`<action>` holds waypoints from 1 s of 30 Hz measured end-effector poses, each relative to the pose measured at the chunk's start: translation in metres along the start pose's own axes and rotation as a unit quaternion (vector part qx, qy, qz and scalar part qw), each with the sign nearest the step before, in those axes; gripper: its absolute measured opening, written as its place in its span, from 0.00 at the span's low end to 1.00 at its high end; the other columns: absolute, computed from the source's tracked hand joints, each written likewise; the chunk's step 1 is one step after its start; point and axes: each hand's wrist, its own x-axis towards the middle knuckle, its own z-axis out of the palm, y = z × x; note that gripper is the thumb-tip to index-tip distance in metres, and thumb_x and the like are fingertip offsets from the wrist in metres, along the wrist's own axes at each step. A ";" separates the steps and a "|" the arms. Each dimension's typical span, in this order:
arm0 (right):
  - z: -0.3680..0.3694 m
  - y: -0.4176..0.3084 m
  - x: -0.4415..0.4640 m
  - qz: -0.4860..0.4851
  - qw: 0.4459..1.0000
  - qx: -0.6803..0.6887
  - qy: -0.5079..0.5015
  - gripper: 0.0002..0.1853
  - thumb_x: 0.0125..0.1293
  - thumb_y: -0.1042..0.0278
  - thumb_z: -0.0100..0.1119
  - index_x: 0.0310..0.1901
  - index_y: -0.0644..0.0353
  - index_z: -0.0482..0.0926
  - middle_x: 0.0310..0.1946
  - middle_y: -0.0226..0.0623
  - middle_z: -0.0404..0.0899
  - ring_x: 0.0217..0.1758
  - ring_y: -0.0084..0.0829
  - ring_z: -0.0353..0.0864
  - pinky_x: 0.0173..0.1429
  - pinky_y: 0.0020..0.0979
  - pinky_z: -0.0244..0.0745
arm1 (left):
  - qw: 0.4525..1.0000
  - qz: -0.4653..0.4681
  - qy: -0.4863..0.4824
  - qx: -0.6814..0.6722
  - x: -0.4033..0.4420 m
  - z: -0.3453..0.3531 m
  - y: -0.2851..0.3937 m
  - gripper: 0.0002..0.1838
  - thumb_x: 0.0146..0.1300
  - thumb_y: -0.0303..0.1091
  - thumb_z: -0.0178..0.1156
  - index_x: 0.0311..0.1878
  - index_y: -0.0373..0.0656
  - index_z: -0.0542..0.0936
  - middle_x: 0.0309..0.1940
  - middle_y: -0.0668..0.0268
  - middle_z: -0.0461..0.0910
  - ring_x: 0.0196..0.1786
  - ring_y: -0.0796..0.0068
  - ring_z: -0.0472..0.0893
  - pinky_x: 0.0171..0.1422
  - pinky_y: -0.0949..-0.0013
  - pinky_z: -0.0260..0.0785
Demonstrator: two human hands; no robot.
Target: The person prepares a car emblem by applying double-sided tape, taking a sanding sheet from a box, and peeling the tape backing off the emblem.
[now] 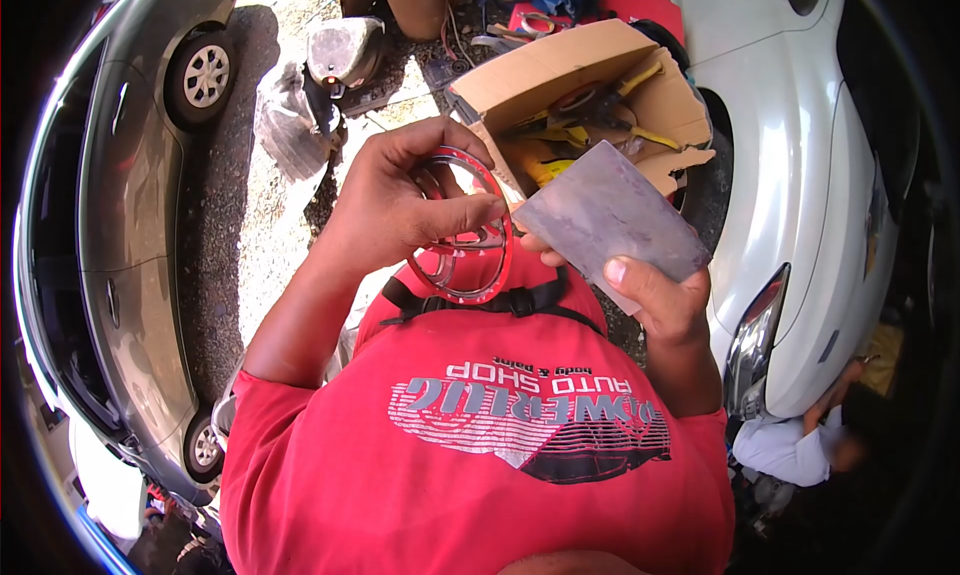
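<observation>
My left hand [395, 200] is closed around the edge of an oval car emblem [505, 260], which has a red rim and curved bars inside. Its thumb presses on the near face, and the fingers curl over the far side. A flat grey rectangular sheet [610, 220] with purplish stains is in my right hand [665, 300]. The right thumb lies on top of that sheet, with fingertips showing beyond its left edge. What the sheet is made of, I cannot tell. The two things are close together but appear apart, above my lap.
Behind the sheet stands an open cardboard box [555, 70] with yellow-handled tools. A dark grey car [140, 265] flanks me on the left, a silver-white car [780, 175] on the right. A dirty car lamp [345, 50] lies ahead. Another person [790, 450] is at lower right.
</observation>
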 end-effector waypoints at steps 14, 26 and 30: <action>0.000 0.001 0.002 0.004 1.000 0.006 0.006 0.31 0.61 0.80 0.44 0.68 0.82 0.68 0.56 0.60 0.83 0.62 0.44 0.85 0.71 0.41 0.76 | 1.000 0.005 -0.007 -0.008 0.002 -0.001 -0.002 0.17 0.56 0.20 0.77 0.46 0.37 0.80 0.31 0.68 0.85 0.28 0.83 0.85 0.30 0.79 0.76; -0.002 0.002 0.006 -0.001 1.000 0.011 0.001 0.31 0.61 0.79 0.45 0.68 0.82 0.69 0.57 0.61 0.83 0.62 0.44 0.84 0.71 0.41 0.76 | 1.000 0.010 -0.002 0.003 0.003 -0.003 -0.002 0.17 0.56 0.21 0.76 0.46 0.38 0.81 0.30 0.68 0.85 0.29 0.85 0.85 0.30 0.80 0.74; 0.002 -0.011 0.005 0.034 0.999 -0.021 0.022 0.32 0.59 0.78 0.45 0.67 0.83 0.69 0.55 0.61 0.84 0.60 0.44 0.86 0.70 0.40 0.77 | 0.999 0.013 -0.006 -0.052 0.003 0.000 -0.005 0.16 0.57 0.21 0.76 0.46 0.39 0.82 0.30 0.68 0.87 0.29 0.86 0.85 0.31 0.81 0.72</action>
